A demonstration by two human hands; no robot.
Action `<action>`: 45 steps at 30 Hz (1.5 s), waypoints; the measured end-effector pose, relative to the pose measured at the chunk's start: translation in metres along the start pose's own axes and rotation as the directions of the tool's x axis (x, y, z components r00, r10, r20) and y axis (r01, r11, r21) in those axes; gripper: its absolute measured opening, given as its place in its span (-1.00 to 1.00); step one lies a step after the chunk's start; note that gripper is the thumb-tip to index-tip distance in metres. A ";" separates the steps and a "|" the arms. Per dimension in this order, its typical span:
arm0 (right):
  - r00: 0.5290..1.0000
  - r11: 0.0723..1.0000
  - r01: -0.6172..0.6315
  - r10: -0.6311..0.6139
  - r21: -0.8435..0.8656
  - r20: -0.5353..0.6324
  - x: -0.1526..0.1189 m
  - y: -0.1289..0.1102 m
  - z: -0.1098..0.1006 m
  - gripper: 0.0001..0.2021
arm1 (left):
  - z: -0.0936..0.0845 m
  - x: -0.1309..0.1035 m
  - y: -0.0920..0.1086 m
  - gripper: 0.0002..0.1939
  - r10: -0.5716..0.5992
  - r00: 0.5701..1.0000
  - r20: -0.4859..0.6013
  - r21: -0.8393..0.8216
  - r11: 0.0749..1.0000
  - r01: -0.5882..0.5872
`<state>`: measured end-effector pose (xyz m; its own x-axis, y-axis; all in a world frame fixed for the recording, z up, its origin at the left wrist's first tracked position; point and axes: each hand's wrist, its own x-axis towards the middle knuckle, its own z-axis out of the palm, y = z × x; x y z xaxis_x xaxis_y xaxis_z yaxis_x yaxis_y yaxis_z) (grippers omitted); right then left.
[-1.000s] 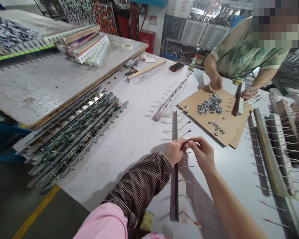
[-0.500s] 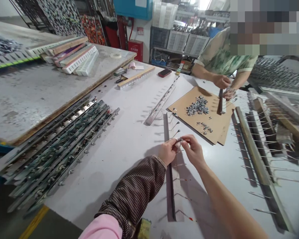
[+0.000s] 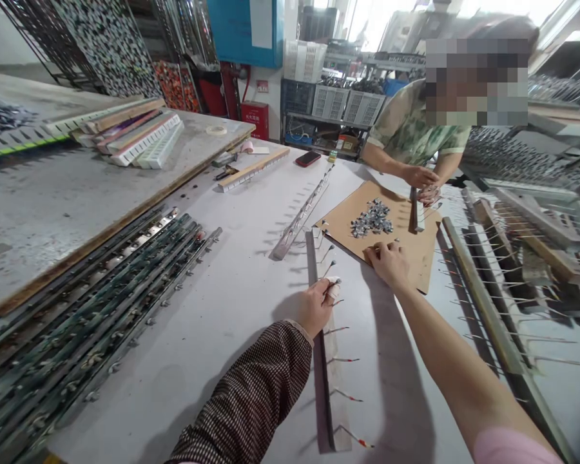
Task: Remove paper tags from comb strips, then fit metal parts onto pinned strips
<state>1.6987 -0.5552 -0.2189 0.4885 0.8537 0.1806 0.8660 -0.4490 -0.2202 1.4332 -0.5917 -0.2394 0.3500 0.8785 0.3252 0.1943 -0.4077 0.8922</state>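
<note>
A folded white cloth or tissue [image 3: 334,291] is pinched in my left hand [image 3: 314,309], against one of the thin wire prongs of a long metal bar [image 3: 339,386]. A small dark grey piece [image 3: 338,281] shows at the cloth's upper edge. Similar pieces tip the prongs farther up the bar, while the nearer prongs have bare or reddish ends. My right hand [image 3: 390,263] is over the near edge of the brown cardboard [image 3: 415,274], its fingers bent down and drawn in. Its fingertips are partly hidden, so I cannot make out what they hold.
A heap of small grey pieces [image 3: 373,218] lies on the cardboard. Across the table a co-worker's hands [image 3: 426,183] hold another bar [image 3: 418,216]. Pronged bars [image 3: 483,290] crowd the right side; loaded bars [image 3: 125,290] lie left. A phone [image 3: 308,158] rests at the back.
My right hand has left the prong beside my left hand and moved up and right to the cardboard, covering the small nearer group of pieces. My left hand stays at the bar. The view has tilted up.
</note>
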 end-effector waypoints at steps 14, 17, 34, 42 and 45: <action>0.946 0.738 -0.218 0.320 0.638 -0.047 0.016 0.020 -0.017 -0.64 | 0.000 -0.001 0.003 -0.81 -0.048 0.999 0.006 -0.017 0.999 0.048; 0.925 0.467 -0.209 0.380 0.859 0.018 0.021 0.030 -0.032 -0.51 | 0.001 -0.001 0.003 -0.84 -0.061 0.998 0.010 0.002 0.998 0.061; 0.878 -0.350 -0.454 -0.020 0.819 0.478 -0.093 -0.045 -0.041 -0.65 | -0.003 -0.011 0.006 -0.81 -0.039 0.999 0.003 -0.154 0.987 0.039; 0.818 -0.262 -0.569 -0.080 0.779 0.570 -0.160 -0.057 -0.065 -0.60 | -0.018 -0.038 0.014 -0.77 -0.014 0.980 -0.199 -0.097 0.995 -0.005; 0.834 -0.190 -0.551 -0.091 0.813 0.544 -0.169 -0.063 -0.066 -0.58 | -0.020 -0.047 0.019 -0.76 0.044 0.987 -0.155 -0.097 0.994 -0.059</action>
<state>1.5686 -0.6884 -0.1723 0.2709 0.8963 -0.3511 -0.5206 -0.1704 -0.8366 1.4020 -0.6355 -0.2308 0.2121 0.8877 0.4086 0.0833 -0.4331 0.8975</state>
